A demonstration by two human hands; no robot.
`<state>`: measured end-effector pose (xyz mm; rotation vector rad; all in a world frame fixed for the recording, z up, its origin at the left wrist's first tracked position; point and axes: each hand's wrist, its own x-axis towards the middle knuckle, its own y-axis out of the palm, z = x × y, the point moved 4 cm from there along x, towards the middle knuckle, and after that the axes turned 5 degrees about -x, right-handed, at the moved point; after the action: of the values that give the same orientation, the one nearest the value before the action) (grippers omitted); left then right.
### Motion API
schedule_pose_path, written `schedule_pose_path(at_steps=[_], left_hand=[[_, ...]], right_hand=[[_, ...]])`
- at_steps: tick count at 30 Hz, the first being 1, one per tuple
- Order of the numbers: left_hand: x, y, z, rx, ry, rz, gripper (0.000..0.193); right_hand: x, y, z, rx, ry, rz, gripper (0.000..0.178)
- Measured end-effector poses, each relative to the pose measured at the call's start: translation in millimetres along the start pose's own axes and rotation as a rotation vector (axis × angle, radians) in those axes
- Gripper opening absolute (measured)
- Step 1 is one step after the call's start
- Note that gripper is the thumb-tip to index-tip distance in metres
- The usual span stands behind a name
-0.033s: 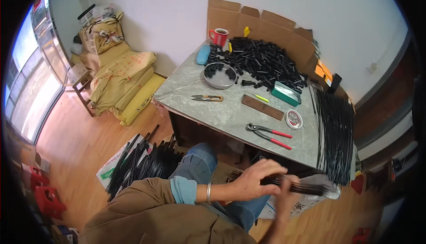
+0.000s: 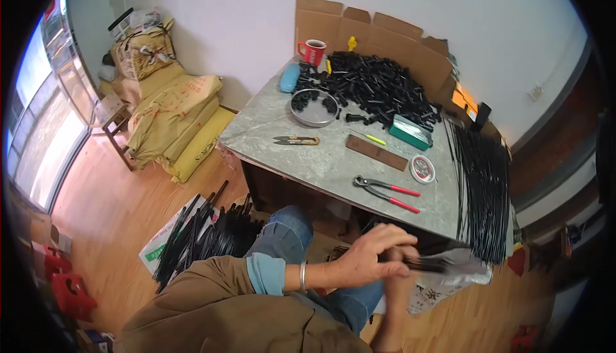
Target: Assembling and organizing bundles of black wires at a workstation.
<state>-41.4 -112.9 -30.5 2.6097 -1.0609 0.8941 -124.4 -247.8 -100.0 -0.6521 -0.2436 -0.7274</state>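
My right hand (image 2: 399, 279), blurred, is closed around a bundle of thin black rods (image 2: 428, 265) below the table's front edge. The rods point right, and their far end is smeared by motion. My left hand (image 2: 369, 257), above a silver bracelet, is cupped against the right hand at the bundle's near end. Its thumb and fingers are apart, with the right hand's knuckles between them; the rods' near end is hidden there. Nearest on the grey table (image 2: 308, 164) are red-handled pincers (image 2: 388, 194). A white plastic sack (image 2: 443, 292) is below the rods.
Long black rods (image 2: 481, 193) line the table's right side. Black plastic pieces (image 2: 378, 84) are heaped before cardboard (image 2: 369, 26). Also on the table are a metal bowl (image 2: 313, 121), thread snips (image 2: 296, 141), a brown bar (image 2: 376, 153) and a red mug (image 2: 312, 51). More rods (image 2: 224, 234) lie by my knee.
My right hand has shifted up and left along the bundle, closer to my left palm. Less of the rods shows now. The left hand stays nearly in place, and the view has shifted slightly.
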Motion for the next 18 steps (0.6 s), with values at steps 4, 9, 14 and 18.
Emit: schedule_pose_path(at_steps=[4, 9, 14, 18], left_hand=[[-8.4, -23.8, 22.1, 0.026, -0.084, -0.181, 0.02], [-20.1, -56.5, 41.1, 0.05, -0.244, -0.277, 0.017], [-27.5, -84.9, 53.4, -0.142, -0.383, -0.15, 0.015], [-32.5, -89.3, 72.4, -0.318, -0.554, -0.092, 0.015]], right_hand=[[-0.1, 86.9, 0.2, -0.384, -0.031, 0.302, 0.029], [-6.0, 108.3, 2.2, -0.16, 0.019, 0.286, 0.028], [8.7, 102.9, 16.4, 0.617, 0.355, 0.429, 0.012], [11.3, 100.1, 25.2, 0.627, 0.337, 0.512, 0.015]])
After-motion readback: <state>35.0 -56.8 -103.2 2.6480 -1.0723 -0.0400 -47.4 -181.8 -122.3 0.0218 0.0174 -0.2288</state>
